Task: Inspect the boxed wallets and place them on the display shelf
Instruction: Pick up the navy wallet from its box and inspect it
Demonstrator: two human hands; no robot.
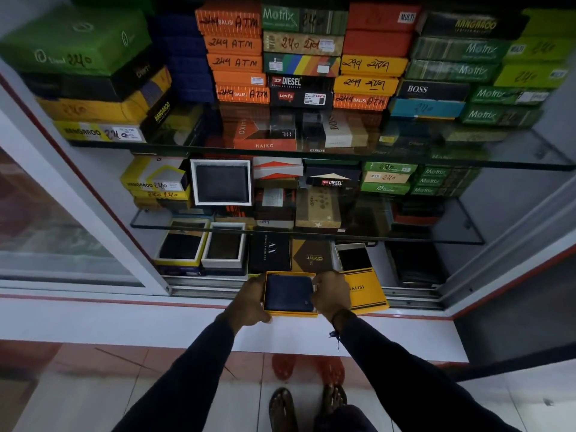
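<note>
**Open wallet box held at the front edge of the bottom shelf**

The cabinet (pixel 467 269) has glass shelves full of stacked wallet boxes. On the bottom shelf (pixel 378 260), near its front edge, stand several open boxes, among them a white box (pixel 223 246) at the left and a yellow box (pixel 364 288) at the right front corner. Between them, at the front edge, the person holds an open yellow-rimmed tray (pixel 291 294) with a dark blue wallet (pixel 288 293) lying flat inside.

In my judgement, the main risk is that the tray tips when it goes forward. It has no lid, so the wallet could slide out onto the sliding-door track or the floor. The free place is narrow, and a push too far right could knock the yellow box, which is touching or almost touching the right hand. The glass shelf above hangs low over this spot and the tray could strike it if lifted.

Both arms reach forward and down. The left hand (pixel 249 302) grips the left side of the tray, thumb under the near corner. The right hand (pixel 332 293) grips the right side with fingers curled over the rim; how far they go inside I cannot tell.
</note>
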